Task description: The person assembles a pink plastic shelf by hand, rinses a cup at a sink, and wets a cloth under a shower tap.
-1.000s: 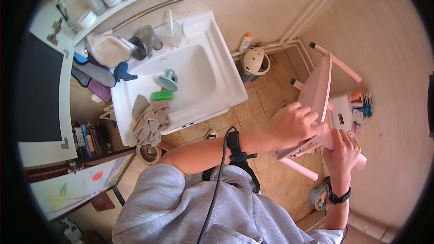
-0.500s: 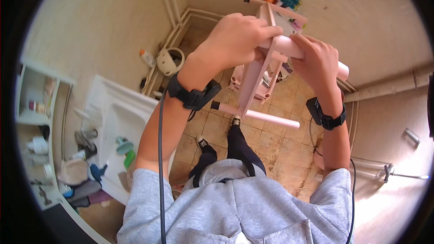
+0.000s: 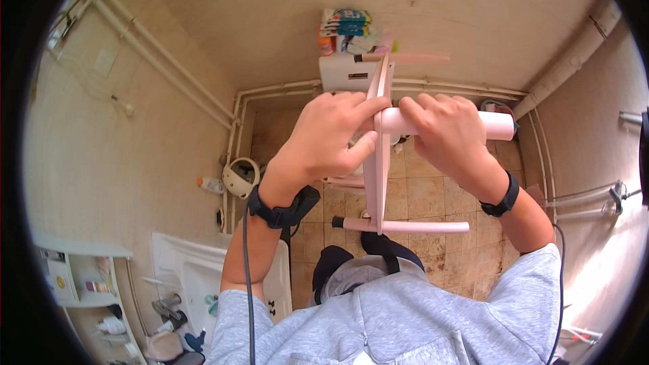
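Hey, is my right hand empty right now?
No, the right hand is wrapped around a thick pink tube at the pink panel.

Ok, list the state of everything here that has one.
Panel, held on edge
Tube, meets panel, fastening unclear
Near pole, set across panel
Left grip, curled against panel
Right grip, closed around tube
Bottle, capped
Shelf, open-fronted, stocked
Straps, worn
Packets, stacked
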The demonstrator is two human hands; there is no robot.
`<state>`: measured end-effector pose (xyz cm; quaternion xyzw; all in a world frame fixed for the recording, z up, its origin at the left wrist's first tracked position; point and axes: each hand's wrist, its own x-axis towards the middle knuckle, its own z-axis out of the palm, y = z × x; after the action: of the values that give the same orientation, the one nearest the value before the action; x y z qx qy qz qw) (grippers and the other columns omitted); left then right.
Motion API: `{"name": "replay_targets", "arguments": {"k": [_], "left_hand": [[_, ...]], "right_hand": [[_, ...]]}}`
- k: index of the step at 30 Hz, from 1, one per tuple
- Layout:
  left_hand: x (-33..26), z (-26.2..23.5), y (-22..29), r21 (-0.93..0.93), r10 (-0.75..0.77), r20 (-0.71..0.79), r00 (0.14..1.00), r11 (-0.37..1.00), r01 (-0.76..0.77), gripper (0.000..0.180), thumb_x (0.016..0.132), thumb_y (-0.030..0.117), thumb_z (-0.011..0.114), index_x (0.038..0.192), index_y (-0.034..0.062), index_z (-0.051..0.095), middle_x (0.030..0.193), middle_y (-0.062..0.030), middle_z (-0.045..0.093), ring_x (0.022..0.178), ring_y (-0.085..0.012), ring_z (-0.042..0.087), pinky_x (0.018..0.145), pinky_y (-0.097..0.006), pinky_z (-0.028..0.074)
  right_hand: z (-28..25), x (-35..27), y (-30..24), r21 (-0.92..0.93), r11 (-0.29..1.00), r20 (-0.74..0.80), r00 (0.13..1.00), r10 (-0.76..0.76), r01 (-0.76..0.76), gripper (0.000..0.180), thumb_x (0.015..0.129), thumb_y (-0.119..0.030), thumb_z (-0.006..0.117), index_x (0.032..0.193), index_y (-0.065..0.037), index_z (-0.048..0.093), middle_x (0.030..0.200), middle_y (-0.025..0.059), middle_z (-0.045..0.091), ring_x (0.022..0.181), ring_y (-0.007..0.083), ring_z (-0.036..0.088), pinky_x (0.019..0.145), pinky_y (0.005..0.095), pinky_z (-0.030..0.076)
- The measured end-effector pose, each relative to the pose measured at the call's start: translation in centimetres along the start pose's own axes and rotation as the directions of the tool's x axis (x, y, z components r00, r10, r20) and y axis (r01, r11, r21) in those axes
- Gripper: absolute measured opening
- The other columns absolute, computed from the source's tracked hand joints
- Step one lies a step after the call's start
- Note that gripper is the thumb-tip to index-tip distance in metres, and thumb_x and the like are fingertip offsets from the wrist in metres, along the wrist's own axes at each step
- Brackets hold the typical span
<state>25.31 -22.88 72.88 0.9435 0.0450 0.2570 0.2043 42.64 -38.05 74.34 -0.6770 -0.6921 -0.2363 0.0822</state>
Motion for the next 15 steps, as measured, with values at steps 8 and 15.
{"name": "replay_targets", "arguments": {"k": [8, 15], "left_hand": [[4.4, 2.3, 3.8, 0.02, -0.051, -0.025, 0.998, 0.998, 0.051, 0.036, 0.069, 0.03, 0.073, 0.1, 0.0142, 0.068, 0.074, -0.0078, 0.062, 0.068, -0.0298, 0.064, 0.059, -0.043, 0.05], [0.7, 0.2, 6.9, 0.058, 0.158, 0.115, 0.981, 0.985, -0.165, 0.038, 0.059, 0.025, 0.075, 0.094, 0.0148, 0.066, 0.071, -0.0058, 0.053, 0.063, -0.0253, 0.06, 0.057, -0.039, 0.048]], "right_hand": [[-4.0, -2.4, 1.8, -0.089, 0.994, 0.106, 0.992, 0.074, -0.064, 0.02, 0.072, -0.01, 0.07, 0.088, -0.01, 0.058, 0.07, 0.0033, 0.06, 0.065, 0.0205, 0.066, 0.055, 0.035, 0.046], [-8.1, -6.9, -3.6, -0.1, 0.985, 0.177, 0.972, 0.156, -0.14, 0.027, 0.076, -0.017, 0.065, 0.101, -0.007, 0.062, 0.069, 0.0023, 0.048, 0.057, 0.0163, 0.054, 0.051, 0.032, 0.04]]}}
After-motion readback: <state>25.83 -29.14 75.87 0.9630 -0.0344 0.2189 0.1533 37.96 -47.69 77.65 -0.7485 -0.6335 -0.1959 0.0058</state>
